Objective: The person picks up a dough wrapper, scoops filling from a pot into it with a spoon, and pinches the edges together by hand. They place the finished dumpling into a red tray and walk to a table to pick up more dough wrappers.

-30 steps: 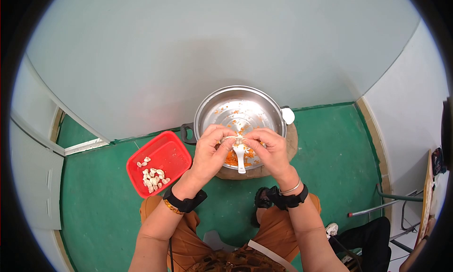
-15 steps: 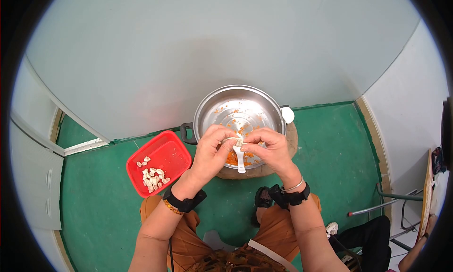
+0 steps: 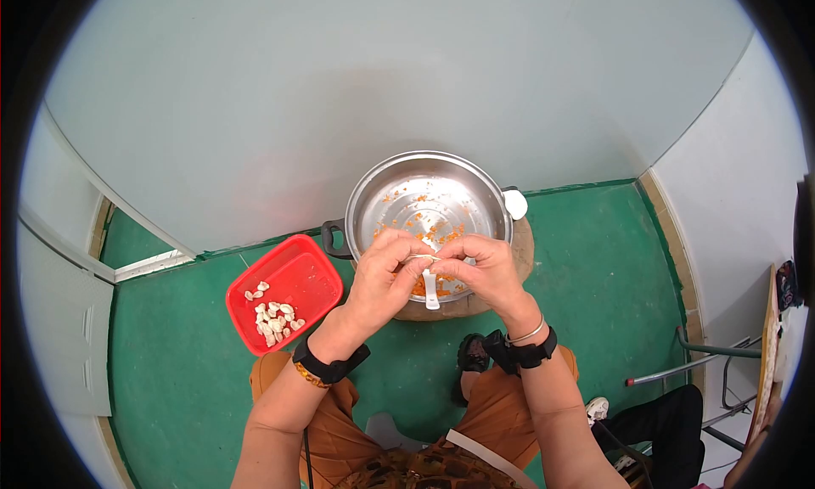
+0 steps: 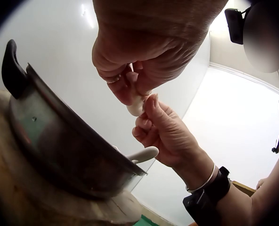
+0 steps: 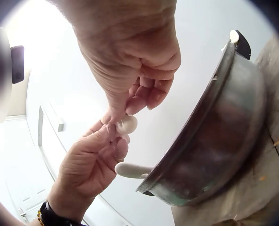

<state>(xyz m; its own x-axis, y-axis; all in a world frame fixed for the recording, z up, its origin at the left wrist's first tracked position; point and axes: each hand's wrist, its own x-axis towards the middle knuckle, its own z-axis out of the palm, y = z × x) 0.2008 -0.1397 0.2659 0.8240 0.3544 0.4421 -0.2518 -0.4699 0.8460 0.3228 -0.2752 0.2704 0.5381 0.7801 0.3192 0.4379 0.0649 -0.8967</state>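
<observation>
Both hands meet above the near side of a metal pot. The left hand and the right hand pinch a small pale dough piece between thumbs and fingers. In the left wrist view, the dough piece hangs rounded below the left fingertips, with the right thumb against it. A white spoon handle sticks out over the pot's near rim, under the hands. Orange bits are scattered inside the pot; the hands hide part of them.
At the left on the green floor stands a red tray holding several pale folded pieces. The pot rests on a round wooden block. A white object sits at its right handle. Another person's leg and a metal-framed stand are at the right.
Both hands stay over the pot, and their fingertips have shifted slightly around the pale piece, which now shows less in the head view.
</observation>
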